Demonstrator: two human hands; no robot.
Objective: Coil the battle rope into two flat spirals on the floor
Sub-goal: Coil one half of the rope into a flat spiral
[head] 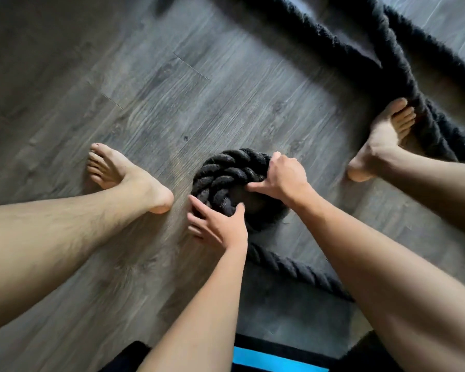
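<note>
A thick black braided battle rope is bent into a small tight curl (226,178) on the grey wood floor between my bare feet. My left hand (218,224) grips the near end of the curl, thumb on top and fingers around its left side. My right hand (282,178) holds the far right side of the curl, fingers curled over the rope and thumb stretched left. From under my hands the rope (287,267) trails away to the lower right. Two more stretches of the same rope (403,73) lie across the upper right.
My left foot (124,175) stands left of the curl. My right foot (381,140) stands at the right, its toes against the rope stretches. Bare grey plank floor (172,84) spreads to the upper left. A blue and black strip (274,358) lies at the bottom edge.
</note>
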